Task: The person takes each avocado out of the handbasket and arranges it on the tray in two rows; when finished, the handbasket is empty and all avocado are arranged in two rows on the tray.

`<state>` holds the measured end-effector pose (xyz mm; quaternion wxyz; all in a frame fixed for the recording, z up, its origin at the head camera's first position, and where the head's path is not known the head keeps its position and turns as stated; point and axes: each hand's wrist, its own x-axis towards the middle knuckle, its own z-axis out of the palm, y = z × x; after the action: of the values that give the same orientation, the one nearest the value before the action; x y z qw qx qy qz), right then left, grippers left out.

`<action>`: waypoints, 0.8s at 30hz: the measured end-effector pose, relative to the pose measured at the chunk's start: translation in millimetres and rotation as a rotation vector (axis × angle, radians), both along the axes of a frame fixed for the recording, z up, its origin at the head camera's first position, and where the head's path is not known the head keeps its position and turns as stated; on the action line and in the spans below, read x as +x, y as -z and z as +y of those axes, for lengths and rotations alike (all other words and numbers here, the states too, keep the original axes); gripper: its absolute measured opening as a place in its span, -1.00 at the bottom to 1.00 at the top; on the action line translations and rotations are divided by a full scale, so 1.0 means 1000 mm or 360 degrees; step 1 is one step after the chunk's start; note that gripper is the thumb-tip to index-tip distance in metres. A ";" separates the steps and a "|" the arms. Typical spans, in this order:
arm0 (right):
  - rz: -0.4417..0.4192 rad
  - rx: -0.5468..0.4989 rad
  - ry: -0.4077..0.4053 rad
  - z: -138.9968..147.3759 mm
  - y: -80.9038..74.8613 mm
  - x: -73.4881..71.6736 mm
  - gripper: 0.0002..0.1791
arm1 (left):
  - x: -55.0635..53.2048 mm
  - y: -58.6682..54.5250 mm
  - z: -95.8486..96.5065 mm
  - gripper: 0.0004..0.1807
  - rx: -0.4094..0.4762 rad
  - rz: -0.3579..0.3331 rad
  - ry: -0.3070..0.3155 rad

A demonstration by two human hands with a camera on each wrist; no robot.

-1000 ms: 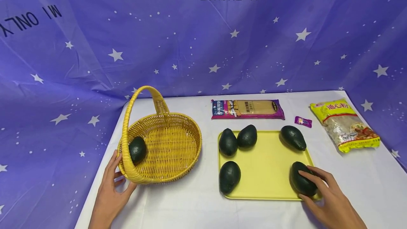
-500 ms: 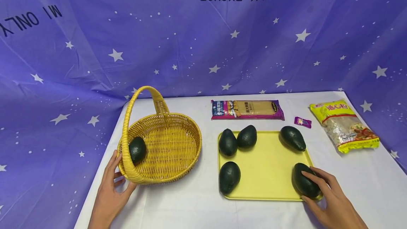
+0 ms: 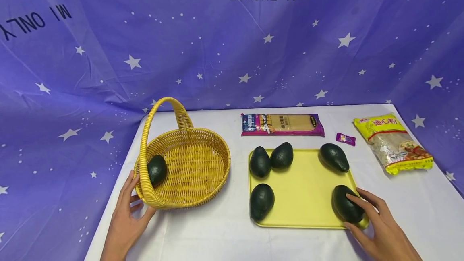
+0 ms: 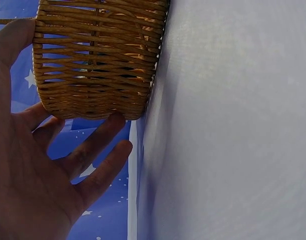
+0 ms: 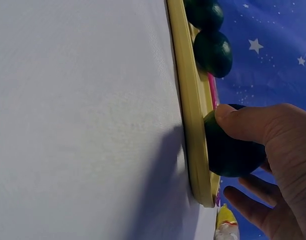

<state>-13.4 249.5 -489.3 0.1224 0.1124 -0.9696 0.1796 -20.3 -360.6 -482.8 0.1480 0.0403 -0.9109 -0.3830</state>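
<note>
In the head view, a yellow wicker basket [image 3: 214, 196] with a tall handle stands at the left, a dark green avocado [image 3: 157, 170] inside it by the handle. My left hand [image 3: 127, 220] holds the basket's near left side. The left wrist view has its thumb at the rim and spread fingers along the woven wall [image 4: 93, 75]. On the right, my right hand [image 3: 380, 224] holds an avocado [image 3: 344, 202] between thumb and fingers at the near right corner of a yellow tray [image 3: 301, 196]. More avocados lie on this tray: a pair [image 3: 282, 156] far left, one [image 3: 262, 202] near left, one [image 3: 334, 157] far right.
Behind the tray lie a pack of spaghetti [image 3: 282, 125] and a small purple packet [image 3: 346, 139]. A yellow and clear bag of pasta [image 3: 393, 143] lies at the far right. Purple starry cloth [image 3: 203, 43] hangs along the back of the white table [image 3: 203, 233].
My right hand and the avocado under it have shifted a little to the right on the tray. The left hand and the basket stay in place.
</note>
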 end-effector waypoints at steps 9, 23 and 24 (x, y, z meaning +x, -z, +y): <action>0.0031 0.0053 -0.0053 -0.003 -0.013 -0.007 0.12 | 0.000 0.001 -0.001 0.09 -0.0003 0.0010 -0.0004; 0.0193 -0.0028 -0.0294 -0.016 -0.039 -0.030 -0.12 | 0.000 0.000 -0.001 0.11 -0.0017 0.0001 -0.0002; 0.0213 -0.0030 -0.0325 -0.017 -0.040 -0.032 -0.15 | 0.000 0.000 -0.001 0.11 -0.0022 -0.0002 -0.0002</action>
<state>-45.5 232.7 -449.0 0.1688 0.2212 -0.9411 0.1923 -20.6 -361.7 -482.7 0.1479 0.0401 -0.9136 -0.3767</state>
